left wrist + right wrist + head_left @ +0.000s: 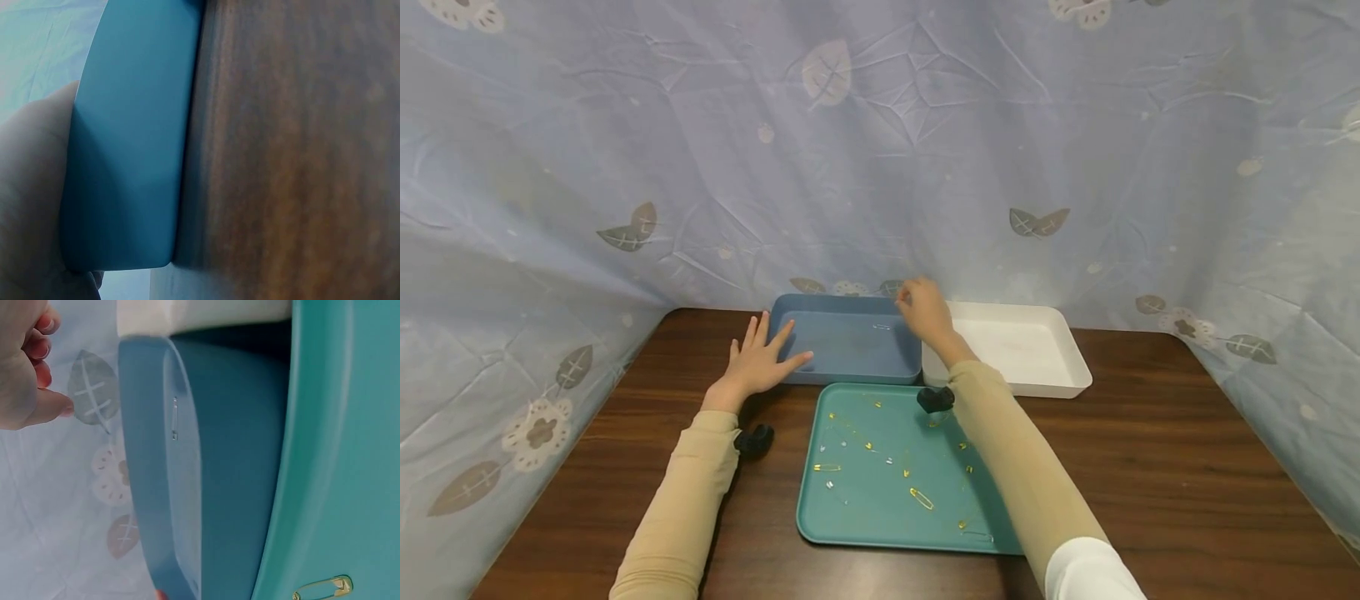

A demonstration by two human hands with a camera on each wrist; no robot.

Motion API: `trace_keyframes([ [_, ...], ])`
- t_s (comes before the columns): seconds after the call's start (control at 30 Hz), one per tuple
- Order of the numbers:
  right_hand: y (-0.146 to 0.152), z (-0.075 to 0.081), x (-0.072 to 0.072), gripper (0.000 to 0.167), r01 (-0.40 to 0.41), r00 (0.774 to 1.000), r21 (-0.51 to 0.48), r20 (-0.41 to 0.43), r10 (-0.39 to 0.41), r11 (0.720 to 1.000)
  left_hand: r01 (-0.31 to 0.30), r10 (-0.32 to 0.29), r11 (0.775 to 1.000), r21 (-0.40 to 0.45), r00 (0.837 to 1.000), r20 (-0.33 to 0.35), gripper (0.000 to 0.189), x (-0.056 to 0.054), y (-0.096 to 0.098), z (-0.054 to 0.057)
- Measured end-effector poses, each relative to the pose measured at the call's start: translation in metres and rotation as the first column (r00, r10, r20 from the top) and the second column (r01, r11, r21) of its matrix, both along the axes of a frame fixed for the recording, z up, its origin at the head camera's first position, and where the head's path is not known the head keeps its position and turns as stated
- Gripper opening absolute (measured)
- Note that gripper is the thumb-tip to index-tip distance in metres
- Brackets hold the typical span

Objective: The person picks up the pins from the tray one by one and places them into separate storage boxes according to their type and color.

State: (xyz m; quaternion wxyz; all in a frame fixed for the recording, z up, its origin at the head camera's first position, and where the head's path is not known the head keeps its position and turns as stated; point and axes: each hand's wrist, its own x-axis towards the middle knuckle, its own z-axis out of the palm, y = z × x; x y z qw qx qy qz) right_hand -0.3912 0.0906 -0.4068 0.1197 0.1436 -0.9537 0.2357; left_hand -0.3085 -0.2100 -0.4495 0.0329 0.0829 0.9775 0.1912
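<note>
My left hand [756,363] is at the left side of the blue tray [842,348], fingers spread and thumb over the near edge. In the left wrist view, the hand [31,181] lies against the tray's outer wall. One silver safety pin [882,327] lies on the blue tray's floor toward the right. My right hand [927,315] hovers above where the blue tray meets the white tray [1022,346]. Its fingers hang loosely curled, and in the right wrist view nothing shows between the thumb [53,407] and fingers.
Nearer me, a green tray [868,525] holds several scattered gold safety pins [922,499] and silver ones [830,485]. My right forearm crosses over its right part. A patterned cloth [850,167] hangs right behind the blue and white trays. Everything stands on a dark wooden table [1187,450].
</note>
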Motion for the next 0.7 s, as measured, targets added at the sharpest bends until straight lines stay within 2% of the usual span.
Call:
trace_keyframes([
  [0.23, 0.014, 0.006, 0.007, 0.011, -0.033, 0.999, -0.053, -0.014, 0.033, 0.998, 0.000, 0.000, 1.000, -0.016, 1.000, 0.002, 0.087, 0.001, 0.000, 0.001],
  [0.43, 0.029, 0.015, 0.020, 0.013, -0.055, 0.998, -0.091, -0.008, 0.055, 0.994, 0.004, -0.004, 1.000, -0.001, 1.000, 0.005, 0.086, 0.001, 0.000, 0.001],
  [0.7, 0.052, 0.027, 0.039, 0.012, -0.089, 0.995, -0.142, -0.046, 0.083, 0.986, 0.001, -0.001, 1.000, 0.000, 1.000, 0.002, 0.087, 0.001, 0.001, 0.001],
])
